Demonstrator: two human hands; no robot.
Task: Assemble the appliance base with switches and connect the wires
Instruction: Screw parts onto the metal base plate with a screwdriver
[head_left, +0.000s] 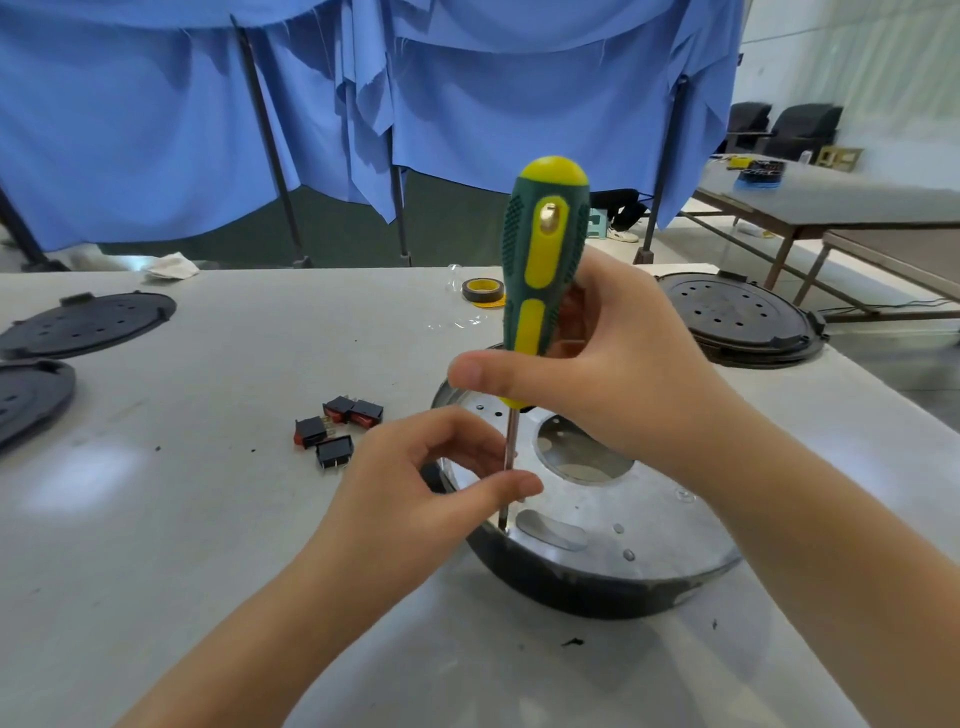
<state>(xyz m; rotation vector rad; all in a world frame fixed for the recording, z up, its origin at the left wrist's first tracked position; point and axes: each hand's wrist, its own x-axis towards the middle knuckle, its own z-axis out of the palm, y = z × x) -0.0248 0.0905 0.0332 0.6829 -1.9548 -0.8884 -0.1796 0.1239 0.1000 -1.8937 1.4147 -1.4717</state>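
Note:
The appliance base (623, 525) lies upside down on the table, a round metal plate in a black rim with a large round hole. A green and yellow screwdriver (545, 260) stands upright with its tip on the plate near the left edge. My right hand (613, 374) grips the lower part of its handle. My left hand (431, 478) pinches the steel shaft between thumb and fingers just above the tip. Several black and red rocker switches (337, 426) lie loose to the left of the base.
Black round covers lie at the far left (88, 322), at the left edge (26, 400) and at the far right (737, 317). A roll of tape (483, 291) sits behind the screwdriver. Blue cloth (363, 104) hangs behind the table (208, 545).

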